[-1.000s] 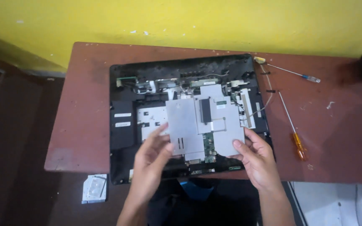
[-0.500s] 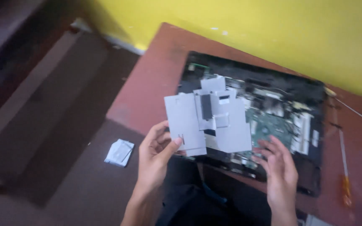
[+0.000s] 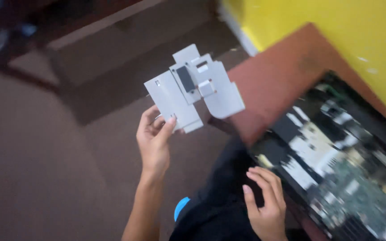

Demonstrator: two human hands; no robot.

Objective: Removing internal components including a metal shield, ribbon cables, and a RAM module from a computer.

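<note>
1. Yellow wall (image 3: 318, 40) at the back, brown floor (image 3: 45, 178) below, reddish table (image 3: 287, 76) to the right. The view is blurred.
2. Left hand (image 3: 153, 138) holds a grey metal shield plate (image 3: 193, 87) out over the floor, away from the table. Thumb and fingertips pinch only its lower corner; the rest of the plate stands up and out beyond the fingers, unsupported.
3. Right hand (image 3: 264, 201) rests with fingers spread and loose at the near edge of the opened laptop (image 3: 336, 156), gripping nothing.
4. Risk: a corner pinch on a wide, thin plate. It can pivot or slip from the fingertips and fall to the floor, and bend.
5. Risk: thin cut sheet edges against the thumb; a tighter squeeze may nick skin.
6. Risk: the laptop's board lies bare beside the right fingers. A careless touch or sliding palm could snag a part or cable.
</note>
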